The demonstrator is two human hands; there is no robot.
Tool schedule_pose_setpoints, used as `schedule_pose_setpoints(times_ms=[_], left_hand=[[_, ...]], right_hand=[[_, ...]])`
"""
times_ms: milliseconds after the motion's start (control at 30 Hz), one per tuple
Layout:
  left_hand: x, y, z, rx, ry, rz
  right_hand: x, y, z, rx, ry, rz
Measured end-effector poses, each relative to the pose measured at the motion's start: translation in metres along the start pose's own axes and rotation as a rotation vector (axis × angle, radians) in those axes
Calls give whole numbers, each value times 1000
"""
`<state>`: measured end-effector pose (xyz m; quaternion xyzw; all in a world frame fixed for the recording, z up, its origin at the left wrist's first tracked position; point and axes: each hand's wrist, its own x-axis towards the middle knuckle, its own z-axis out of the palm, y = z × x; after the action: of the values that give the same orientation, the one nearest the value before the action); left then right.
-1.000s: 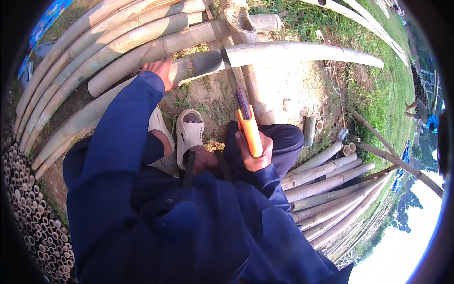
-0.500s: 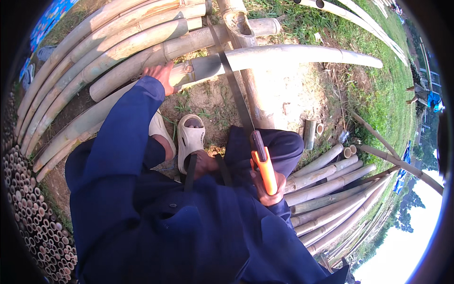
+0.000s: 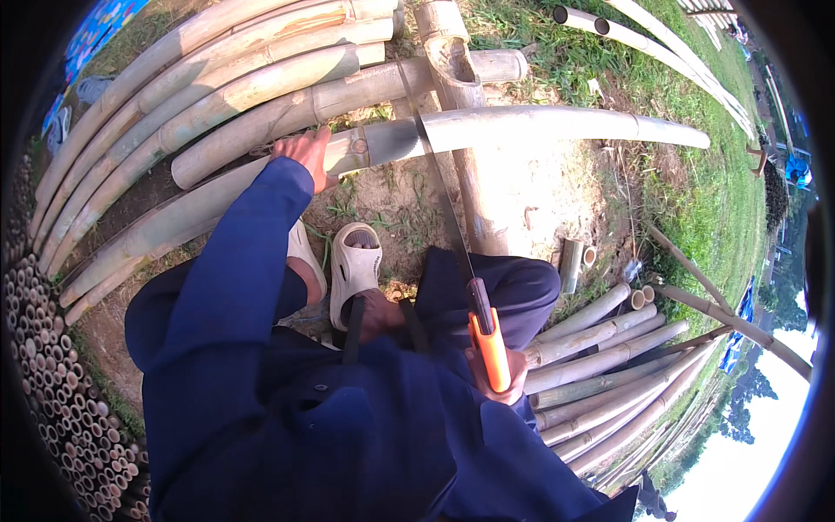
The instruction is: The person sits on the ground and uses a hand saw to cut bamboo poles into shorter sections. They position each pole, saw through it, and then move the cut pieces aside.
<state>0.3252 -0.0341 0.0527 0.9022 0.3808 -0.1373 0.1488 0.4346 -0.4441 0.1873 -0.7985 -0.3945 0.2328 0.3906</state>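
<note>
A long pale bamboo pole (image 3: 539, 128) lies crosswise in front of me, over an upright-pointing bamboo support with a notched end (image 3: 454, 63). My left hand (image 3: 306, 159) is closed over this pole, left of a node, its fingers on the far side partly hidden. My right hand (image 3: 503, 374) is wrapped round the orange handle of a handsaw (image 3: 491, 348), near my right knee. The saw's long dark blade (image 3: 445, 193) runs away from me and crosses the pole just right of a shaded band. Whether its teeth are in a cut I cannot tell.
Several bamboo poles (image 3: 235, 91) lie side by side at the far left. More poles (image 3: 600, 352) are stacked at my right, beside short cut pieces (image 3: 571, 265). A heap of bamboo ends (image 3: 65, 400) fills the left edge. My sandalled foot (image 3: 355, 261) stands below the pole.
The saw has come back toward me a little along its length, with my right hand. My left hand stays on the pole. The whole view has shifted slightly.
</note>
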Motion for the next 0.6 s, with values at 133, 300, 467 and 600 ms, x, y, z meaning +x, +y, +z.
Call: schedule_pose_setpoints(times_ms=[133, 300, 467, 600], left_hand=[[8, 1, -2, -18, -33, 9], [0, -2, -14, -18, -93, -16], [8, -1, -11, -38, -57, 32], [9, 3, -13, -38, -83, 19]], right_hand=[[70, -3, 28, 224, -18, 195], [82, -3, 44, 295, 16, 115], [10, -8, 0, 50, -22, 89], [91, 6, 40, 254, -42, 184]])
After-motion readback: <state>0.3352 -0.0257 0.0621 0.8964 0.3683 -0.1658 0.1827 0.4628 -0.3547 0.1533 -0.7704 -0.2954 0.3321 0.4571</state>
